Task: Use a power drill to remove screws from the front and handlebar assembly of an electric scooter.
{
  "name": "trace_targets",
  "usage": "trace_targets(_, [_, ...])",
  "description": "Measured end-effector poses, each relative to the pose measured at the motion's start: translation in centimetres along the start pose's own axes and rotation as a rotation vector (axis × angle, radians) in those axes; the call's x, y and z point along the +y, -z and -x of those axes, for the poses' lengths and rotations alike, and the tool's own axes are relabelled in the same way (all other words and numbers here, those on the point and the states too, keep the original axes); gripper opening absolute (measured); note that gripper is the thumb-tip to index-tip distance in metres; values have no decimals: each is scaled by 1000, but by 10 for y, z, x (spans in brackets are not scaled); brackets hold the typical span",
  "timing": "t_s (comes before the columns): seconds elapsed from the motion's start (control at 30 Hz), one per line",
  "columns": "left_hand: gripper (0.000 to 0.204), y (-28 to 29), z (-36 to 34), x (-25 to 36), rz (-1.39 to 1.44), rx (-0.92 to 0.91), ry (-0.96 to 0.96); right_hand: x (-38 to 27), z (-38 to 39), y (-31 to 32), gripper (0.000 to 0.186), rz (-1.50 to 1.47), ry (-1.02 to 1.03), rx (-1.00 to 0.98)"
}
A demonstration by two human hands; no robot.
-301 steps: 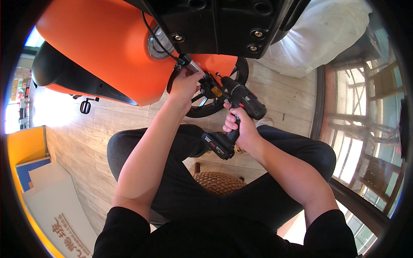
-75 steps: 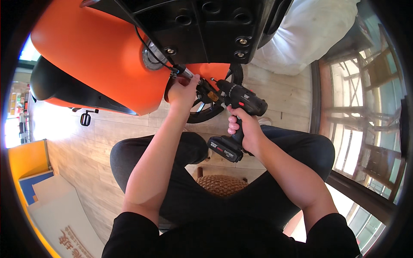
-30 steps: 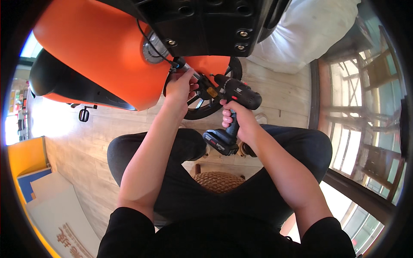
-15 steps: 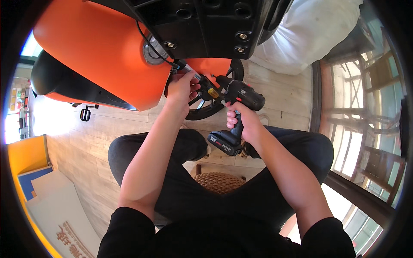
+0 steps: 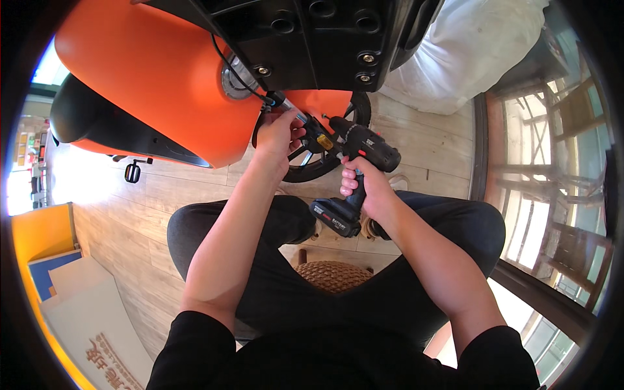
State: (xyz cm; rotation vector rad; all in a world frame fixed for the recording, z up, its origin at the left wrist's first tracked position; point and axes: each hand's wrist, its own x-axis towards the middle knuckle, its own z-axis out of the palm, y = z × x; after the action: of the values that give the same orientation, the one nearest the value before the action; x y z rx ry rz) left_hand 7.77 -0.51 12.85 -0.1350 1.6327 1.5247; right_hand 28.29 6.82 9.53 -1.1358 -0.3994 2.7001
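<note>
The cordless drill (image 5: 354, 172), black with a yellow collar near its chuck and a battery pack at its foot, sits just below the orange scooter body (image 5: 162, 84). The right hand (image 5: 367, 188) is clamped around its grip. The left hand (image 5: 281, 133) pinches the bit (image 5: 305, 123) beneath the scooter's black underside panel (image 5: 318, 39).
</note>
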Motion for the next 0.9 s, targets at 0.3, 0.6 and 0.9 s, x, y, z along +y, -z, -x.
trace_targets(0.3, [15, -4, 1, 0, 11, 37, 6, 1, 6, -7, 30, -6, -10, -22])
trace_targets(0.6, [17, -5, 0, -1, 5, 32, -5, 3, -3, -2, 16, -90, -21, -53])
trace_targets(0.9, [17, -3, -4, -3, 14, 30, -11, 4, -2, -3, 13, -82, -15, -29])
